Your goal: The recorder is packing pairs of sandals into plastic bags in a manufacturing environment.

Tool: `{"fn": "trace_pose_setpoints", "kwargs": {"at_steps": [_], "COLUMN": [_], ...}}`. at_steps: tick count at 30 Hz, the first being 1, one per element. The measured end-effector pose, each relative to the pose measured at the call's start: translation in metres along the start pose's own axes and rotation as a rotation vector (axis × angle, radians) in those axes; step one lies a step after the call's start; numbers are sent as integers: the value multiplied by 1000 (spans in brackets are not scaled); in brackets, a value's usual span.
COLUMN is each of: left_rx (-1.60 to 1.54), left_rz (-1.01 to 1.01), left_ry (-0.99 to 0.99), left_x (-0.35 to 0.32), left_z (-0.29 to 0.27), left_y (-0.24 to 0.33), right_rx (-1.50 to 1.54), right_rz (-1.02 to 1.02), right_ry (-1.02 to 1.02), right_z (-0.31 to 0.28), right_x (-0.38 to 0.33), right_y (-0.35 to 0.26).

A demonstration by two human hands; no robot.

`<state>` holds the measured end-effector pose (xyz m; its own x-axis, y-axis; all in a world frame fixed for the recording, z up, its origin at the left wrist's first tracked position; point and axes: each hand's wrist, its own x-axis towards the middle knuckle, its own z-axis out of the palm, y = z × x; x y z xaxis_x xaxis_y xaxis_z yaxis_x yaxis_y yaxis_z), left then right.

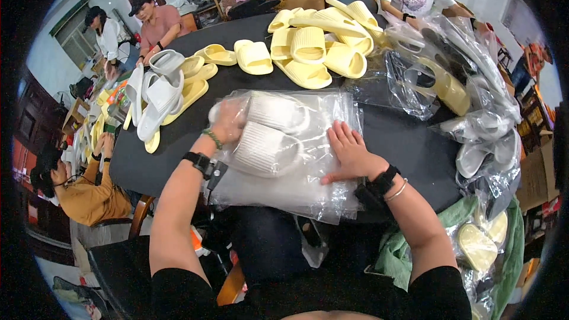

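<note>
A pair of white ribbed slippers [268, 148] lies side by side in a clear plastic bag [320, 120], on top of a stack of flat clear bags [261, 192] at the near table edge. At the slippers' left end is my left hand [230, 120], seen through the film; its fingers are blurred and partly hidden. My right hand [354, 153] lies flat on the bags just right of the slippers, fingers spread, holding nothing.
Yellow slippers [308, 44] are heaped across the far side of the dark table [409, 160], with grey slippers [160, 98] at left. Bagged slippers [489, 118] crowd the right. A green sack [397, 249] hangs near right. Several people sit or stand around.
</note>
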<state>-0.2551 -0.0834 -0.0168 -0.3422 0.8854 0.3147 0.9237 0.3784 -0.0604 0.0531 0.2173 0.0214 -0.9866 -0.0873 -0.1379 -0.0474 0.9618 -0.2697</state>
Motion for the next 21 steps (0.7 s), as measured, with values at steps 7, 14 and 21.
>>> {"fn": "trace_pose_setpoints", "kwargs": {"at_steps": [7, 14, 21], "left_rx": [86, 520, 238], "left_rz": [-370, -562, -443], "left_ry": [-87, 321, 635], "left_x": [-55, -70, -3], "left_z": [-87, -219, -270], "left_y": [-19, 23, 116], "right_rx": [1, 20, 33], "right_rz": [27, 15, 27], "right_ry": [1, 19, 1], "right_z": [3, 7, 1], "right_x": [-7, -7, -6], "right_y": [14, 14, 14]}}
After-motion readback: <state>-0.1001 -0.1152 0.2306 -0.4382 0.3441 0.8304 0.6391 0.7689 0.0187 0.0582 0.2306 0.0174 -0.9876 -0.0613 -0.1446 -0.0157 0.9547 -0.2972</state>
